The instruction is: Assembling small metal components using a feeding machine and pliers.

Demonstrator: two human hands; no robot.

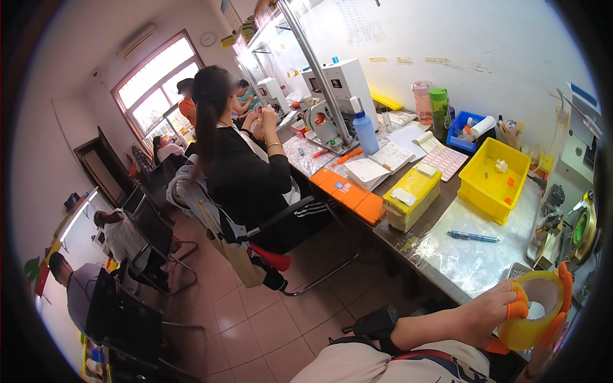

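Observation:
A roll of clear yellowish tape [518,333] is held up at the lower right, over the near end of the bench. My left hand [484,316] grips its left side, with orange finger cots on the fingertips. On the roll's right side, my right hand [557,324] presses its fingers, also in orange finger cots; its palm is mostly hidden behind the roll. Just beyond the hands, a blue pen [472,237] lies on the plastic-covered bench top [447,268]. A small tray of tiny parts [516,271] sits right by the roll.
A yellow bin [495,182] with a few scraps stands beyond the pen, near a yellow taped box [412,199], an orange case [348,195] and open notebooks [389,156]. Machine parts [578,223] crowd the right. A co-worker [242,166] in black sits at the left.

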